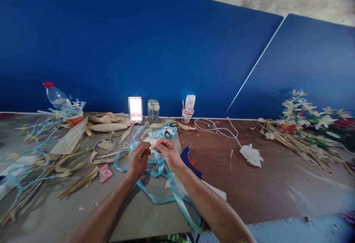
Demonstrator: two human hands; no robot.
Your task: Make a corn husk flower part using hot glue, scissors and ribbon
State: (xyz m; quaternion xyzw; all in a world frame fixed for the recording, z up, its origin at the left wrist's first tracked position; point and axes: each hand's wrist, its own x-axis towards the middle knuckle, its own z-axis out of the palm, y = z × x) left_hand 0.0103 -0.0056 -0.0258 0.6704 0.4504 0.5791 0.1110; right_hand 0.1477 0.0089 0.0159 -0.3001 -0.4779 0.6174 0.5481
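Note:
My left hand [138,161] and my right hand [169,153] meet over the middle of the table, both closed in a pinch. Between their fingertips is a small pale piece [152,148], possibly corn husk; its exact shape is too small to make out. Light-blue ribbon [159,200] lies in loose loops below and around both hands. Just beyond my fingers, scissors with dark handles [168,134] rest on more ribbon. A blue hot glue gun [190,164] with an orange trigger lies right of my right hand, partly behind the forearm.
Dried corn husks [108,126] and a pink packet [105,173] lie on the left, near a tilted plastic bottle [57,97]. A glass jar [153,112] and paper cup [187,116] stand at the back. A white cable [234,134] and husk flowers [299,112] are on the right.

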